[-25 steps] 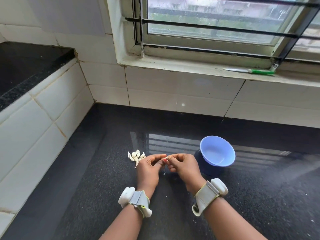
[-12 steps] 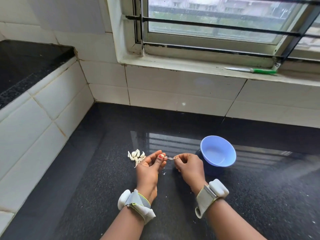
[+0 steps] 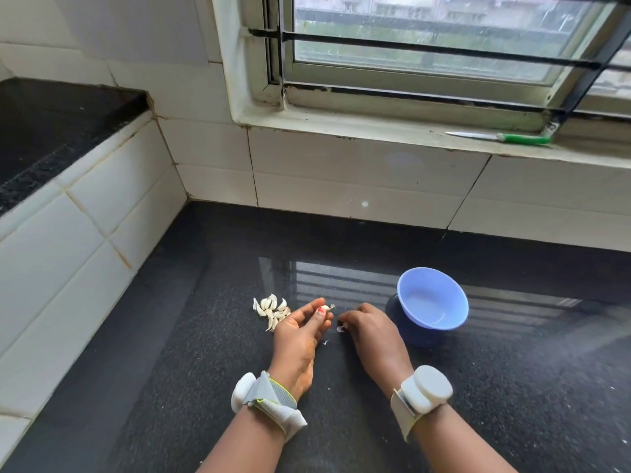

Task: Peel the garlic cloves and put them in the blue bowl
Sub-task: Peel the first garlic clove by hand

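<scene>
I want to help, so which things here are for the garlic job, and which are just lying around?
For the job:
garlic pile
clove pinched in the left hand
peel scrap at the right hand
blue bowl, looks empty

Just lying about:
green-handled knife on the windowsill
</scene>
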A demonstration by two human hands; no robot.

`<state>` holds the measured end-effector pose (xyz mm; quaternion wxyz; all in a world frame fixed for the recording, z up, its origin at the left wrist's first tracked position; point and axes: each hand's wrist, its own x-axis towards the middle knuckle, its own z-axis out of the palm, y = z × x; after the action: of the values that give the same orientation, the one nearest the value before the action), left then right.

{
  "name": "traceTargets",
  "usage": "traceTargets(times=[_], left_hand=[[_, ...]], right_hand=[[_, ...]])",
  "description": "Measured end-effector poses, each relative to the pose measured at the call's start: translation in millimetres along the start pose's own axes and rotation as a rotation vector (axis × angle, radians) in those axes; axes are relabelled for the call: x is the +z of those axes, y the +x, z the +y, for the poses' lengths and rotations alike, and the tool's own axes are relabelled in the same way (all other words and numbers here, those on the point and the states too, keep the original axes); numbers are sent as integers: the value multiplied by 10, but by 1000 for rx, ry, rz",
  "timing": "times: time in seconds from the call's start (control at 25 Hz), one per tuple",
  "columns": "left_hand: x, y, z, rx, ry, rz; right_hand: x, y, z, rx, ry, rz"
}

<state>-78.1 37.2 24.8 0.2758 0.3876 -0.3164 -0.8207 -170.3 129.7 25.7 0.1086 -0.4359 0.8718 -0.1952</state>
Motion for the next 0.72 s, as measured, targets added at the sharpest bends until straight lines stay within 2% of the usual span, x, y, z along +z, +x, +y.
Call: traceTargets(times=[0.12, 0.24, 0.4, 0.72], left_hand=[[0, -8, -4, -11, -6, -1], [14, -18, -21, -9, 10, -7], [25, -33, -40, 33, 104, -30], [7, -28, -14, 278, 480, -47]], right_hand=[[-31, 4, -3, 55, 104, 74], [-72, 43, -28, 177, 353, 125], [-111, 74, -81, 342, 859, -15], [-118, 91, -67, 451, 1236, -138]])
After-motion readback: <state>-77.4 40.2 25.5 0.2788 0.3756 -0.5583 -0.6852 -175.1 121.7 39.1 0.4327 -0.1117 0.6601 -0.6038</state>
